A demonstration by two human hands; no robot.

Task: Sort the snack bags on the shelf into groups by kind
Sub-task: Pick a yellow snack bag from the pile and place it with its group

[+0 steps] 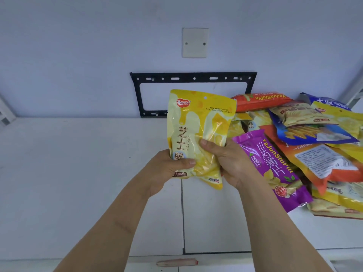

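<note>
The white shelf (pixel 78 173) lies bare across its whole left half, from the wall (pixel 78 55) at the back out to the front edge, with no bag on it there. Over the middle of the shelf the left hand (pixel 169 169) grips the lower left corner of a yellow cheese-crisp bag (pixel 198 134), thumb laid across the front, fingers hidden behind. The bag stands upright in the air, long axis running up and down, sealed top with its hang hole uppermost, printed front facing the camera. The right hand (pixel 231 163) holds the bag's lower right side, thumb pressed on the front panel, the other fingers wrapped behind. The bag's bottom corner hangs below both hands, and whether it touches the shelf cannot be told.

Behind the bag a black wall bracket (pixel 193 78) is fixed to the wall, and a blank cover plate (pixel 195 42) sits above it. A dark seam runs front to back in the shelf below the hands.

Just right of the right hand lies a purple yam-chip bag (pixel 275 163), flat, long axis slanting toward the front right. It is the near edge of a heap of snack bags (pixel 314 144) that fills the shelf's right side: an orange bag (pixel 261 101) at the back by the bracket, a blue bag (pixel 314 132), and further yellow ones overlapping at varied angles, up to a slanted white frame post (pixel 355 89) at the far right.
</note>
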